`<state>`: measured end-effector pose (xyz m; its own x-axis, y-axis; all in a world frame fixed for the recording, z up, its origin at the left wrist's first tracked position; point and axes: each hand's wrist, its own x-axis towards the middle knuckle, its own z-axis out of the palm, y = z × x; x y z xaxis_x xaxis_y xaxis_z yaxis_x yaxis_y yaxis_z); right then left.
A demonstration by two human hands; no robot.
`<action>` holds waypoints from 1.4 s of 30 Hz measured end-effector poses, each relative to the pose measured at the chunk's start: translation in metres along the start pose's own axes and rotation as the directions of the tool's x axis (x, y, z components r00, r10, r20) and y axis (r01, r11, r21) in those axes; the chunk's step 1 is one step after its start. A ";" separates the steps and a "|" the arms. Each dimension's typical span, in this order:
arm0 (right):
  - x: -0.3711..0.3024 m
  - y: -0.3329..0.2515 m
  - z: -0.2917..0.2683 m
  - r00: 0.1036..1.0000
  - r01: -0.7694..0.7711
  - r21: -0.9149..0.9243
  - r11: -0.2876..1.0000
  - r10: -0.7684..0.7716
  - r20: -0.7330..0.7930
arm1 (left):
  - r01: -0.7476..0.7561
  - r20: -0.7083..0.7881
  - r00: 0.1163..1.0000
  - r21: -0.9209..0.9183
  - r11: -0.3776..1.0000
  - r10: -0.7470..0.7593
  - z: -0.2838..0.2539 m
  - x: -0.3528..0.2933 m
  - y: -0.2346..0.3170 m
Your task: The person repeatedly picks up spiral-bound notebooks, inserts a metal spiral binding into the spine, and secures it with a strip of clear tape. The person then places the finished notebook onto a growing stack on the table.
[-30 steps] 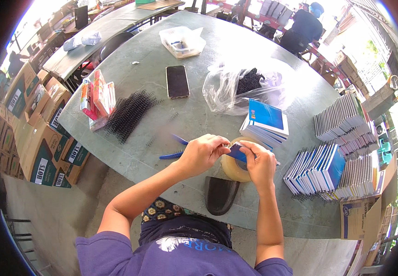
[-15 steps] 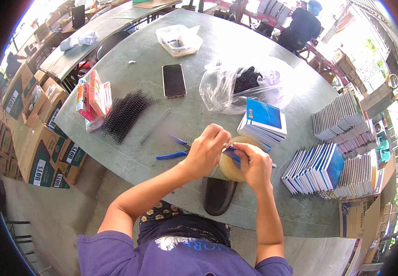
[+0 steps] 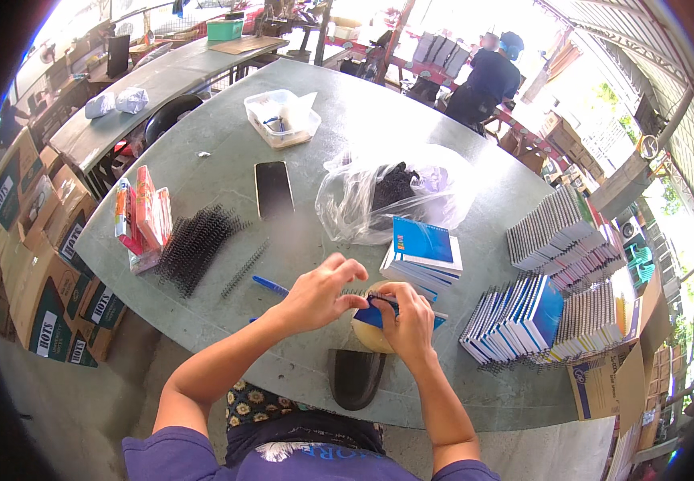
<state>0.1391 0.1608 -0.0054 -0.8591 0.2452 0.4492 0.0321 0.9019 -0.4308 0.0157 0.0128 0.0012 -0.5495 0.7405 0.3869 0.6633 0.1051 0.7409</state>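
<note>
Both hands meet at the near edge of the desk (image 3: 459, 120): the left hand (image 3: 319, 295) has its fingers pinched closed on a black wire binding (image 3: 381, 298), and the right hand (image 3: 407, 322) is clamped around the blue notebook (image 3: 375, 316) it is fitted to, held above a tan tape roll (image 3: 369, 335). Compared with a second ago, the left hand has shifted along the spine toward the right, suggesting the wire is further seated. Beyond lie a blue pen (image 3: 270, 285), the stack of blue notebooks (image 3: 422, 255), loose black coils (image 3: 196, 245), a phone (image 3: 273, 189) and a plastic bag (image 3: 391, 192), all unmoved.
</note>
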 end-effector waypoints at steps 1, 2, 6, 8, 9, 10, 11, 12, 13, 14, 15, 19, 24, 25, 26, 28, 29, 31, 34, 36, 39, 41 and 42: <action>-0.002 0.000 0.001 0.999 -0.042 0.031 0.999 0.042 -0.013 | 0.018 0.067 0.998 0.012 1.000 -0.019 -0.001 0.000 -0.002; -0.002 0.000 0.000 0.996 -0.081 0.062 0.995 0.083 -0.026 | 0.034 0.132 0.991 0.025 0.999 -0.037 -0.004 -0.001 -0.006; -0.002 -0.003 -0.005 1.000 -0.001 0.154 0.988 -0.001 0.011 | 0.064 0.140 0.988 0.050 0.997 -0.071 -0.006 0.000 0.004; 0.000 -0.008 -0.004 0.998 -0.022 0.227 0.974 0.034 -0.046 | 0.022 0.110 0.993 0.086 0.996 -0.031 -0.005 0.001 0.005; 0.001 -0.009 -0.006 0.999 -0.021 0.237 0.971 0.029 -0.032 | -0.022 0.142 0.990 0.123 0.992 0.004 -0.004 0.000 -0.005; 0.002 -0.009 -0.009 1.000 -0.019 0.247 0.969 0.024 -0.017 | -0.067 0.175 0.984 0.159 0.985 0.038 -0.004 0.000 -0.010; 0.001 -0.008 -0.010 1.000 -0.025 0.257 0.966 0.027 -0.002 | -0.153 0.063 0.988 0.246 0.957 0.142 -0.001 0.000 -0.003; 0.000 -0.005 -0.008 1.000 -0.003 0.241 0.970 0.004 -0.002 | -0.227 -0.036 0.967 0.339 0.913 0.254 0.004 -0.001 0.011; 0.000 0.001 -0.006 1.000 0.019 0.225 0.974 -0.019 -0.003 | -0.286 -0.123 0.921 0.434 0.855 0.370 0.011 -0.005 0.020; 0.001 0.002 -0.005 0.999 0.051 0.211 0.976 -0.052 -0.002 | -0.335 -0.079 0.913 0.417 0.845 0.401 0.025 -0.016 0.017; 0.002 0.000 -0.009 1.000 0.010 0.186 0.982 -0.011 0.002 | -0.260 0.111 0.966 0.394 0.882 0.235 0.038 -0.034 0.019; -0.004 0.001 -0.034 0.969 -0.236 0.224 0.945 0.211 0.130 | -0.135 0.244 0.967 0.236 0.962 0.076 0.068 -0.093 -0.013; -0.038 0.068 -0.019 0.905 -0.361 0.863 0.352 0.355 0.234 | 0.193 0.257 0.953 -0.117 0.974 -0.158 0.040 -0.078 0.012; -0.041 0.068 -0.016 0.901 -0.348 0.868 0.355 0.383 0.205 | 0.108 0.096 0.991 -0.153 0.982 -0.094 0.027 -0.066 0.024; -0.043 0.066 -0.010 0.895 -0.337 0.873 0.352 0.407 0.182 | -0.139 -0.150 0.980 -0.040 0.990 0.131 0.011 -0.047 0.035; -0.046 0.062 -0.006 0.905 -0.308 0.884 0.352 0.395 0.158 | -0.148 -0.194 0.965 0.143 0.979 0.174 -0.005 -0.029 0.033; -0.049 0.059 -0.003 0.902 -0.318 0.873 0.369 0.401 0.158 | -0.141 -0.093 0.982 0.203 0.969 0.163 -0.001 -0.028 0.023; -0.050 0.055 -0.002 0.902 -0.333 0.843 0.421 0.404 0.155 | -0.170 0.246 0.963 0.226 0.959 0.113 0.018 -0.052 0.017; -0.058 0.053 0.001 0.919 -0.253 0.893 0.371 0.380 0.102 | -0.240 -0.203 0.944 0.126 0.963 0.262 -0.007 -0.027 0.047; -0.058 0.052 0.000 0.924 -0.238 0.904 0.354 0.370 0.098 | -0.245 -0.312 0.895 0.250 0.937 0.318 -0.004 -0.019 0.043; -0.056 0.048 -0.002 0.921 -0.269 0.843 0.467 0.382 0.083 | -0.299 0.248 0.938 0.216 0.930 0.244 0.021 -0.035 0.028; -0.055 0.049 -0.001 0.925 -0.235 0.870 0.433 0.374 0.064 | -0.277 -0.020 0.958 0.215 0.937 0.288 0.016 -0.031 0.041; -0.060 0.049 -0.001 0.924 -0.230 0.882 0.412 0.376 0.065 | -0.240 -0.204 0.937 0.206 0.949 0.282 0.006 -0.018 0.049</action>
<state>0.1922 0.1907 -0.0529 -0.8154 0.5426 0.2018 -0.2395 0.0013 -0.9709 0.0614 0.0087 0.0268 -0.4319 0.5881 0.6838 0.8660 0.0584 0.4967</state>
